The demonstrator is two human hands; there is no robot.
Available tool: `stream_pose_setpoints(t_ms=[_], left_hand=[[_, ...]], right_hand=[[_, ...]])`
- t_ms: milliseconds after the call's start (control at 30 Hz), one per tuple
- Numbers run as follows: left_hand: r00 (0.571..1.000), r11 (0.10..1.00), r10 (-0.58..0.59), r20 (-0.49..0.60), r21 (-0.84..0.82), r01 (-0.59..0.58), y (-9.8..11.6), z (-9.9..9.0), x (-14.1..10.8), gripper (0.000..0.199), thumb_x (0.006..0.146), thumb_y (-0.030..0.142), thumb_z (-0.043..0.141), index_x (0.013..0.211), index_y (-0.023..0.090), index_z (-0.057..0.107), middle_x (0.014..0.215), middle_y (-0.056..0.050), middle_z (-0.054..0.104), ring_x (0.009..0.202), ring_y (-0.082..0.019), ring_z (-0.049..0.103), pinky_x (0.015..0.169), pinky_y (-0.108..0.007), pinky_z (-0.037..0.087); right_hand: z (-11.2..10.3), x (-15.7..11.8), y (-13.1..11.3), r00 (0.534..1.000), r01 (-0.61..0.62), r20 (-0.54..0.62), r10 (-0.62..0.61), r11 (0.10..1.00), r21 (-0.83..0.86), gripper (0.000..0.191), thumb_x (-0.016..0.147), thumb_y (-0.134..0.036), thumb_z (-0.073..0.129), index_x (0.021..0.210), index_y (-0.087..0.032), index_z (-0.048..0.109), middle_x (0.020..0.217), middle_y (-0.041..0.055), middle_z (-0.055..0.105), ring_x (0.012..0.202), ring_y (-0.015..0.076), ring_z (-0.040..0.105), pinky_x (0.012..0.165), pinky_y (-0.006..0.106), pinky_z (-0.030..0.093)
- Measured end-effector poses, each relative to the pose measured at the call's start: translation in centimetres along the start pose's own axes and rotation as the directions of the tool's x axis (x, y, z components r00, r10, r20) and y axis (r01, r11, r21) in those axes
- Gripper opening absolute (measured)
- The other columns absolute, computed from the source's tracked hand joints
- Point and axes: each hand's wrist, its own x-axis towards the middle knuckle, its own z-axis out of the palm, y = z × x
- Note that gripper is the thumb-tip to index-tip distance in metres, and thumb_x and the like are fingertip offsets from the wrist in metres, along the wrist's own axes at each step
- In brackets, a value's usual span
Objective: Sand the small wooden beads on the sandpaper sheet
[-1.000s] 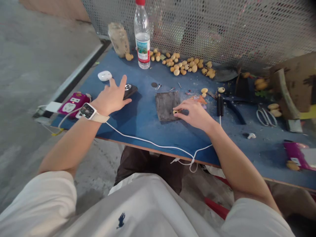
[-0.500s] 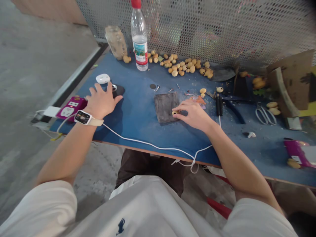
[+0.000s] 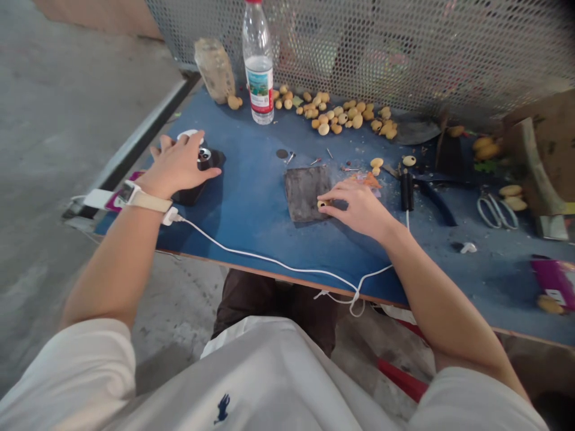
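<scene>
My left hand lies over a black phone, its fingers spread and its thumb out to the right. The phone's camera lenses show beside the fingers. A white earbud case is partly hidden behind the fingertips. My right hand pinches a small tan gourd between thumb and fingers, with a dark hole showing in it. It rests at the right edge of a dark grey square pad. Beyond this hand lie orange scraps.
Several small gourds line the mesh behind a water bottle. To the right lie a black-handled tool, pliers and scissors. A white cable runs along the front edge, with a purple power strip at left.
My left hand has shifted slightly, covering more of the earbud case and power strip; more of the phone shows below it. My right hand keeps its pinch on the gourd. The view has shifted slightly.
</scene>
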Motion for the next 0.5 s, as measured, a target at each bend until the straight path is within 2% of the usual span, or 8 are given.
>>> stream_pose_setpoints(t_ms=[133, 233, 367, 500], left_hand=[[0.998, 0.997, 0.048, 0.047, -0.054, -0.046, -0.5, -0.1, 0.7, 0.133, 0.108, 0.101, 0.045, 0.2, 0.013, 0.008, 0.201, -0.03, 0.033, 0.176, -0.066, 0.029, 0.14, -0.088, 0.03], [0.999, 0.997, 0.038, 0.002, -0.068, -0.038, -0.2, 0.0, 0.2, 0.138, 0.106, 0.103, 0.047, 0.201, 0.013, 0.005, 0.202, -0.033, 0.028, 0.177, -0.066, 0.03, 0.141, -0.084, 0.031], [0.996, 0.996, -0.088, -0.019, -0.009, 0.088, 0.4, 0.0, -0.7, 0.131, 0.108, 0.094, 0.055, 0.199, 0.009, 0.014, 0.191, -0.043, 0.039, 0.173, -0.07, 0.043, 0.137, -0.084, 0.037], [0.994, 0.994, -0.106, 0.01, 0.015, 0.106, 0.3, -0.2, -0.8, 0.118, 0.114, 0.082, 0.053, 0.197, 0.009, 0.015, 0.189, -0.04, 0.048, 0.172, -0.067, 0.047, 0.137, -0.081, 0.04]], right_hand=[[0.0, 0.0, 0.0, 1.0, -0.011, -0.001, 0.011, 1.0, -0.001, 0.016, 0.112, -0.034, 0.086, 0.123, -0.027, 0.096, 0.119, 0.0126, 0.091, 0.116, 0.0378, 0.084, 0.114, 0.062, 0.066], [0.0, 0.1, 0.0, 1.0, 0.0, 0.004, 0.0, 1.0, 0.008, 0.016, 0.112, -0.033, 0.085, 0.122, -0.027, 0.096, 0.114, 0.0112, 0.091, 0.113, 0.0366, 0.084, 0.114, 0.062, 0.065], [-0.1, 0.2, -0.2, 1.0, -0.005, 0.009, 0.005, 1.0, 0.016, 0.017, 0.113, -0.035, 0.084, 0.122, -0.026, 0.096, 0.115, 0.0121, 0.092, 0.113, 0.0366, 0.084, 0.114, 0.061, 0.065], [-0.1, 0.1, -0.1, 1.0, -0.015, 0.002, 0.015, 1.0, 0.021, 0.017, 0.113, -0.037, 0.084, 0.121, -0.027, 0.096, 0.117, 0.0124, 0.091, 0.113, 0.0364, 0.084, 0.113, 0.06, 0.065]])
